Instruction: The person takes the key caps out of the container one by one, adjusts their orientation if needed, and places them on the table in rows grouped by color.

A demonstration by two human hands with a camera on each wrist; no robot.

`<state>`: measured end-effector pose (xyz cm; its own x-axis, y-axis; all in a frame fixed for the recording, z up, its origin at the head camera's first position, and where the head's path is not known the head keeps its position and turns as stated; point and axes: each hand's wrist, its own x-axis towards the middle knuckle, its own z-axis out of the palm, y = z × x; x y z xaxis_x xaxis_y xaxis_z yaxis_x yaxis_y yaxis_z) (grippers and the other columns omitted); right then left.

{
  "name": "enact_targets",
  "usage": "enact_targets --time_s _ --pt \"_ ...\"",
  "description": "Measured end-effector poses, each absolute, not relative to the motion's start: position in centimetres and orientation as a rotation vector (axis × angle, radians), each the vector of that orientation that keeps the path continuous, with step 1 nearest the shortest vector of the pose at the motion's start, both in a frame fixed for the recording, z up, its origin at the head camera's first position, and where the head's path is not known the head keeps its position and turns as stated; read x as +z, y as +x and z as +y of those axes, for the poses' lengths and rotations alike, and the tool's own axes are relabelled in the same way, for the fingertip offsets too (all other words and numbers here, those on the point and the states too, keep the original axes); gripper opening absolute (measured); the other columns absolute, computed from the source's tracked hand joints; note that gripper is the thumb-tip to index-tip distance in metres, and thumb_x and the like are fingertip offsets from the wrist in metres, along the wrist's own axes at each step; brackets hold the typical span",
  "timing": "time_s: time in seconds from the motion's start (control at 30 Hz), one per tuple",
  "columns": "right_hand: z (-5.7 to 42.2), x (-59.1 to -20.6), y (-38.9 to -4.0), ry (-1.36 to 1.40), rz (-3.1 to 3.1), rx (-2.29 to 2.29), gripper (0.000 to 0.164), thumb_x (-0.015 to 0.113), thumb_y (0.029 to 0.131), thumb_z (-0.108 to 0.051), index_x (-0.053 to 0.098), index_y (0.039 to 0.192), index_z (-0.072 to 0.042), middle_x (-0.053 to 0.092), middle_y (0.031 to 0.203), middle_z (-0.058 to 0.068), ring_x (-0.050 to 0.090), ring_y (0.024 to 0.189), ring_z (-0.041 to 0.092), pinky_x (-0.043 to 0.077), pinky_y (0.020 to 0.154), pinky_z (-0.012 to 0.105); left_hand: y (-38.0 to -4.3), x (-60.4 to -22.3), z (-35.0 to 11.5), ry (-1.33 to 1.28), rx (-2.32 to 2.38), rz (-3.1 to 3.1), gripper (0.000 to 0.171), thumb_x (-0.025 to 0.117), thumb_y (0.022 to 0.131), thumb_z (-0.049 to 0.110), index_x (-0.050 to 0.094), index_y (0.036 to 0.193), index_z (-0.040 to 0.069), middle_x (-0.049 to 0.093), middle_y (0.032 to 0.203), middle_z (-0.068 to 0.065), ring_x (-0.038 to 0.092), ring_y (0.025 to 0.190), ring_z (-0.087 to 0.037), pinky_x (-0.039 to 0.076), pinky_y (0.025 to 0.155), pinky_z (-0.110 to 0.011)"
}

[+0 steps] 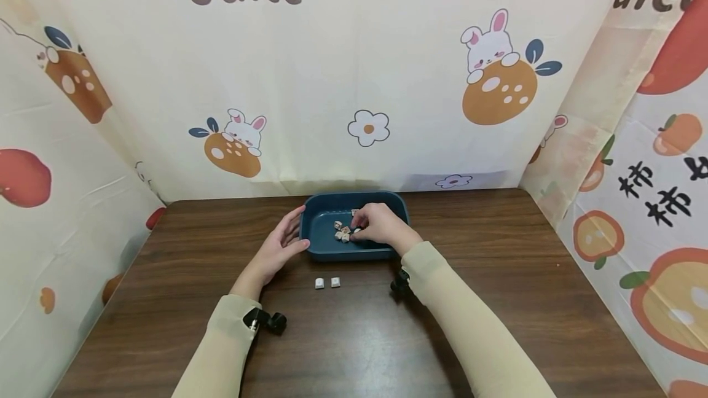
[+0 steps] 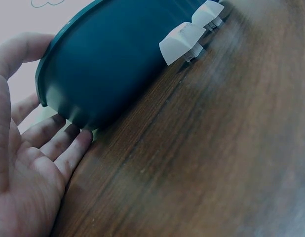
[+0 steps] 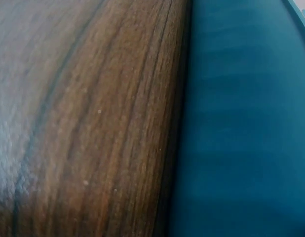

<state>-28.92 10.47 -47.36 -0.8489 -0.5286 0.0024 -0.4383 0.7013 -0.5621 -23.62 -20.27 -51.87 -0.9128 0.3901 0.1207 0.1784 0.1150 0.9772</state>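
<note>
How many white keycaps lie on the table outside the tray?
2: the left keycap and, beside it, the right keycap, both in front of the blue tray. Others could be hidden.

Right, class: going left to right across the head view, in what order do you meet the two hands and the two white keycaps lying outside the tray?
Left hand → left white keycap → right white keycap → right hand.
</note>
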Motion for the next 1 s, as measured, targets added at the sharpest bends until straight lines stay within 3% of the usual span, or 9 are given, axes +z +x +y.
enact_targets --time_s 0.63,1.0 --pt "10.39 -47.27 -28.84 -0.84 2.695 -0.929 0.02 0.085 0.098 -0.015 0.082 0.118 -0.013 0.077 0.113 0.001 0.072 0.098 0.014 0.062 0.089 0.034 -23.61 -51.89 -20.24 0.571 1.905 2.208 0.077 0.065 0.109 0.008 0.026 0.174 0.02 0.031 0.177 -0.018 0.032 0.162 -0.041 0.026 0.128 -0.061" --pt "10.52 -47.28 -28.71 -0.867 2.703 -0.995 0.02 0.083 0.099 -0.014 0.081 0.119 -0.011 0.076 0.114 0.002 0.072 0.098 0.014 0.062 0.09 0.033 -23.56 -51.73 -20.28 0.582 1.91 2.197 0.077 0.065 0.109 0.009 0.026 0.174 0.018 0.03 0.177 -0.02 0.031 0.162 -0.043 0.027 0.127 -0.062"
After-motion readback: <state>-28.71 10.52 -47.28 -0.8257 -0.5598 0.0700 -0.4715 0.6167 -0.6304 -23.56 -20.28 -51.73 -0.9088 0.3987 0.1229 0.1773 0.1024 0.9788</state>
